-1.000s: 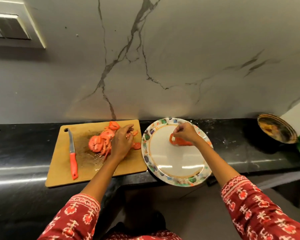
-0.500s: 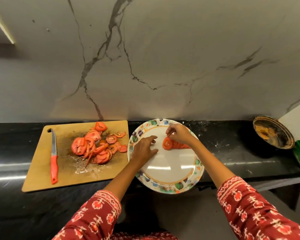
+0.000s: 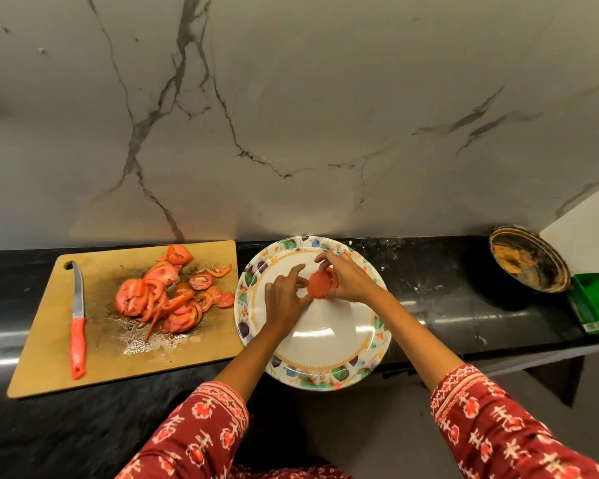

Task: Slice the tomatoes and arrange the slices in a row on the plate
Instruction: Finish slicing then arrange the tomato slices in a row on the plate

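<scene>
A round plate (image 3: 339, 371) with a floral rim sits on the black counter. Over its far half, a tomato slice (image 3: 319, 284) stands between both hands. My right hand (image 3: 348, 280) curls round the slice from the right, with more slices partly hidden behind it. My left hand (image 3: 286, 297) touches the slice's left side with thumb and fingertips. A pile of tomato slices (image 3: 168, 299) lies on the wooden cutting board (image 3: 49, 354) at the left. A red-handled knife (image 3: 78, 326) lies on the board's left side.
A marble wall rises right behind the counter (image 3: 446, 312). A dirty round pan (image 3: 529, 259) sits at the far right, with a green box (image 3: 597, 302) beside it. The plate's near rim hangs over the counter's front edge.
My left hand left the slice pile on the board and came onto the plate, then up to the slice in my right hand. The camera view shifted right.
</scene>
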